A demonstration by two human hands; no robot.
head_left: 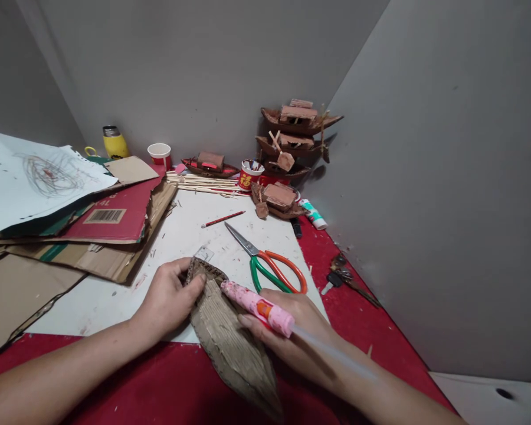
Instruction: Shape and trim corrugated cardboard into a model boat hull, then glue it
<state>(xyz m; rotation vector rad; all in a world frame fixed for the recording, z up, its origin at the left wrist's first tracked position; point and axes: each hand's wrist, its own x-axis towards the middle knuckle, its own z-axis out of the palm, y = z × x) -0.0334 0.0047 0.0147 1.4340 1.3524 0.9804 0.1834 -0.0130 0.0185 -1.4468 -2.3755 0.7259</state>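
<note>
A boat-shaped piece of brown corrugated cardboard [230,336] lies at the near edge of the table. My left hand [168,298] pinches its far, blunt end, fingers closed on the rim. My right hand [292,327] rests against the piece's right side and grips a pink glue gun [256,307], whose tip points at the cardboard's far end and whose clear glue stick trails back along my forearm.
Orange-and-green scissors [269,265] and a red pencil [222,219] lie on a white sheet [181,236]. Stacked cardboard [106,236] fills the left. Cardboard boat models [292,141], cups, wooden sticks [203,182], a glue tube [313,213] and keys [340,274] sit by the walls.
</note>
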